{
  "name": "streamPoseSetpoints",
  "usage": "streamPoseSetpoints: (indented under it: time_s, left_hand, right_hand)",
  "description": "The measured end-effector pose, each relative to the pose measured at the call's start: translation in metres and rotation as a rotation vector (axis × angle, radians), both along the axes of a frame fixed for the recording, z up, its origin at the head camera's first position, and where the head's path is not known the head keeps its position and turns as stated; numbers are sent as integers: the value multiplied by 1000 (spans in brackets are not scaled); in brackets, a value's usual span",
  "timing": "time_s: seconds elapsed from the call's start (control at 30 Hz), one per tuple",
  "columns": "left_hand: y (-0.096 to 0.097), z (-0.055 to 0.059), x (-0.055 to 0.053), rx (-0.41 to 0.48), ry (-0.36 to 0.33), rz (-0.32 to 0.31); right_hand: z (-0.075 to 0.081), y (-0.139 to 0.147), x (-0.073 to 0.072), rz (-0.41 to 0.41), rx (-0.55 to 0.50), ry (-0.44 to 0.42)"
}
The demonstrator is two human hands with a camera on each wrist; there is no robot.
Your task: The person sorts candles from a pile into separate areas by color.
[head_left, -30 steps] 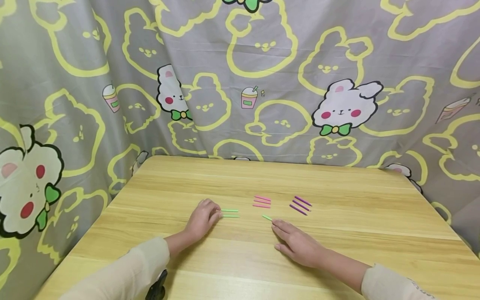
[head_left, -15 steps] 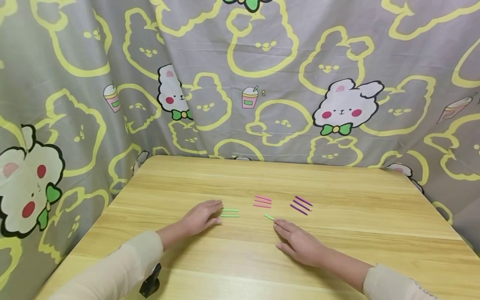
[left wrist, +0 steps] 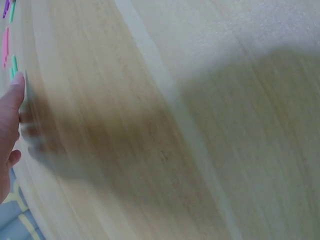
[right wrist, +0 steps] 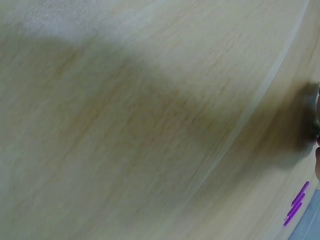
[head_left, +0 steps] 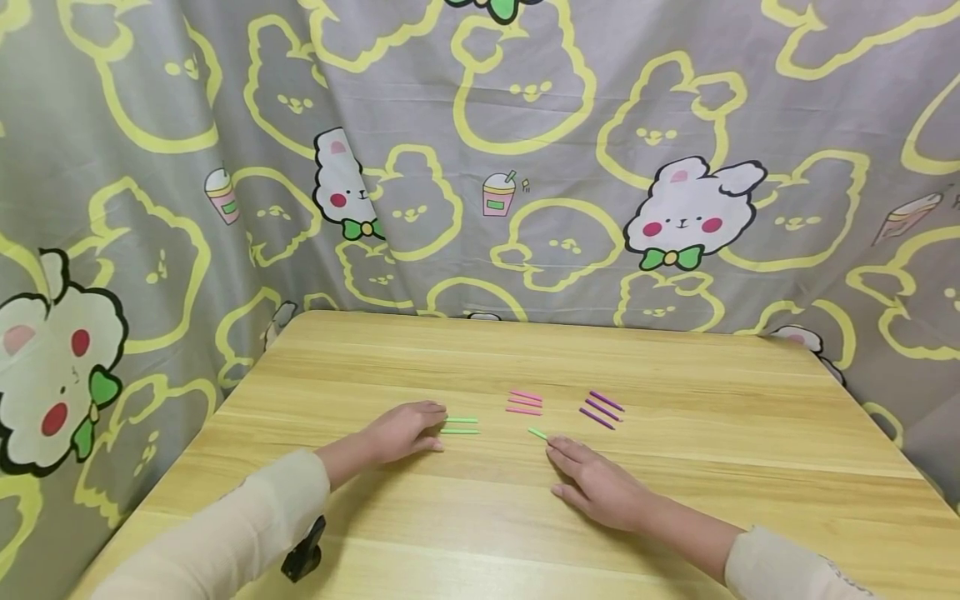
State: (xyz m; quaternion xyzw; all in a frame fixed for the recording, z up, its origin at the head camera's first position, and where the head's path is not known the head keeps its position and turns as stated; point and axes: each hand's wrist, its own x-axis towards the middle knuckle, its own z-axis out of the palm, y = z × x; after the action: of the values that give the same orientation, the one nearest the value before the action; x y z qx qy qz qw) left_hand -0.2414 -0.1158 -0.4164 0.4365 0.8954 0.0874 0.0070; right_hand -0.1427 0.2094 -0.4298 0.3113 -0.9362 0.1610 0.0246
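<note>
Two thin green sticks (head_left: 461, 432) lie side by side on the table, left of centre. My left hand (head_left: 405, 433) rests at their left ends, its fingertips right at the upper stick and its thumb apart, lower down. The left wrist view shows that thumb and hand (left wrist: 9, 120) beside the green sticks (left wrist: 14, 63). A third green stick (head_left: 537, 434) lies slanted nearer the middle. Extended fingers of my right hand (head_left: 603, 492) touch its right end and cover part of it, with the thumb held away. Only a sliver of the right hand (right wrist: 318, 162) enters the right wrist view.
Three pink sticks (head_left: 525, 403) lie in a group behind the green ones. To their right are three slanted purple sticks (head_left: 603, 411). A patterned curtain (head_left: 555, 175) hangs along the far edge of the wooden table (head_left: 480, 533). Something black (head_left: 303, 552) sits under the left sleeve.
My left thumb has moved down away from the green sticks and the hand has flattened, its forearm shifting slightly left. The right hand and the sticks look nearly the same.
</note>
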Motion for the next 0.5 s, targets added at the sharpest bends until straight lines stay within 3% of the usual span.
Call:
streamPoseSetpoints:
  time_s: [0.5]
  left_hand:
    - [0,6,0,-61,-83,35]
  right_hand:
    - [-4,-1,-9,-7,-44,54]
